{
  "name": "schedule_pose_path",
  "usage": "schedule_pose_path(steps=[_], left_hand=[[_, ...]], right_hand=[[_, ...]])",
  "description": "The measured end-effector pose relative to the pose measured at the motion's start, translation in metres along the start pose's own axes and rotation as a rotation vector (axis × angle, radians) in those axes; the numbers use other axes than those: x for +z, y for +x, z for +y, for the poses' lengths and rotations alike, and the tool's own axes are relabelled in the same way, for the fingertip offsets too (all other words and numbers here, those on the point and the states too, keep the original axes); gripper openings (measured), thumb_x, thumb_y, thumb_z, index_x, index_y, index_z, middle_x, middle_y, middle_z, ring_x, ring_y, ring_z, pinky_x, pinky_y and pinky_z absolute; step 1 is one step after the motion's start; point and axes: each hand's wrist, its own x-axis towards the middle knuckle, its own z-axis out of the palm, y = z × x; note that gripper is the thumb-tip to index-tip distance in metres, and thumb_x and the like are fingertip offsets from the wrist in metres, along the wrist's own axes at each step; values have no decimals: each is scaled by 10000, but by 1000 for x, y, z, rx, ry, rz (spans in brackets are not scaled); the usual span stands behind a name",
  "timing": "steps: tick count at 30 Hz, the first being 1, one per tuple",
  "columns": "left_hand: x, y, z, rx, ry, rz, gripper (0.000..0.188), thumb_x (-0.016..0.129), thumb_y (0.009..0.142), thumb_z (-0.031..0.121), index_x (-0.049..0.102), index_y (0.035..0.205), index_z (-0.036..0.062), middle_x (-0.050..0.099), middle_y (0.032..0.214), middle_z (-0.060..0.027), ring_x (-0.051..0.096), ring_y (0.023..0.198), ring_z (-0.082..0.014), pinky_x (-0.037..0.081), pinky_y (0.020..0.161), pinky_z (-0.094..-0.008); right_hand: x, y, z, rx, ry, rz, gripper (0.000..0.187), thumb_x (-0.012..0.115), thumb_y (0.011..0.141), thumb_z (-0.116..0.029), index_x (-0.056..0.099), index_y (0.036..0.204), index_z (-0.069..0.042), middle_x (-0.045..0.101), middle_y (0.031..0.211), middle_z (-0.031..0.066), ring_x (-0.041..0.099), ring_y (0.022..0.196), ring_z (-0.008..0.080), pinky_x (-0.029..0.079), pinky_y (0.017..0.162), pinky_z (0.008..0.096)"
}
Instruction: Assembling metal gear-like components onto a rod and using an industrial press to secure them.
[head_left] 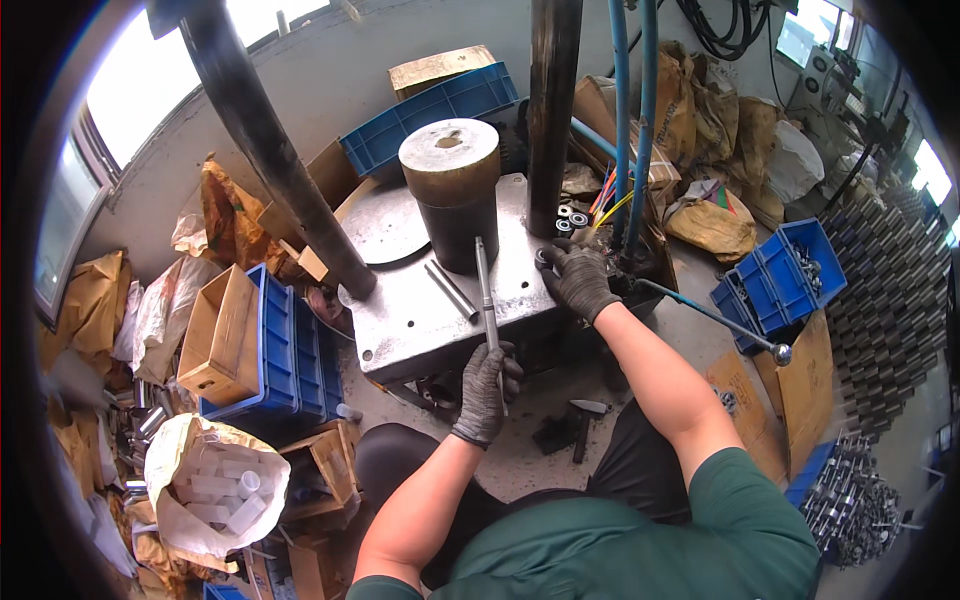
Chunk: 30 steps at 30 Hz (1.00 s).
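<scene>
My left hand (484,392), in a grey knit glove, is closed around a stepped metal shaft (486,290). The shaft slants upward over the front edge of the steel press plate (395,330). At the plate's right side, my right hand (581,280), gloved too, pinches a small ring-shaped bearing (542,261), partly covered by the fingers. Several more bearings (566,222) lie just beyond it, beside a dark column. A loose metal tube (452,291) rests on the plate left of the shaft. Behind it stands a thick steel cylinder (452,200) with a hole in its top.
Two dark columns (262,140) rise from the plate. A ball-ended lever (720,322) reaches out at right, near blue bins (775,285) of parts and stacked metal tubes (860,300). At left are blue crates (290,350) and a sack (180,450) of translucent plastic pieces. A hammer (582,430) lies below.
</scene>
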Motion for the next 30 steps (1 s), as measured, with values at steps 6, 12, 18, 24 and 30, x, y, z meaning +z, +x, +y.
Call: schedule_pose_path(steps=[6, 12, 18, 24, 30], left_hand=[[3, 20, -24, -106, 69, -63, 383, 563, 1074, 412, 622, 1197, 54, 665, 772, -29, 555, 526, -75, 437, 475, -210], [-2, 25, -31, -55, 143, -65, 361, 554, 1081, 409, 637, 1172, 69, 672, 773, -30, 551, 525, -72, 427, 482, -205], [4, 26, -29, 81, 397, -37, 200, 566, 1085, 207, 672, 1158, 53, 625, 820, 22, 546, 708, -51, 479, 651, -239], [-1, 30, -43, 132, 531, -71, 197, 590, 1070, 189, 670, 1166, 37, 609, 859, 18, 511, 750, -73, 469, 699, -259], [-4, 31, -51, 177, 490, -138, 213, 592, 1064, 201, 680, 1153, 29, 583, 845, 18, 510, 736, -75, 464, 673, -260]], right_hand=[[3, 11, -1, -57, 104, 49, 220, 737, 899, -246, 729, 992, -47, 715, 1049, 157, 693, 987, 356, 550, 869, 473], [-5, 7, -17, 312, 1071, 118, 348, 694, 973, -184, 645, 1263, 1, 710, 1118, 134, 732, 1027, 241, 598, 891, 372], [-18, -7, -26, 623, 1940, -38, 329, 560, 1036, -89, 547, 1347, 17, 694, 1143, 152, 719, 1097, 279, 592, 1014, 434], [-37, -19, -23, 461, 1806, 0, 429, 615, 1001, -108, 515, 1397, 23, 694, 1202, 170, 694, 1178, 292, 559, 1049, 426], [-46, -42, -39, 603, 1620, -432, 416, 712, 965, -230, 607, 1291, 6, 736, 1087, 127, 718, 1031, 222, 578, 953, 377]])
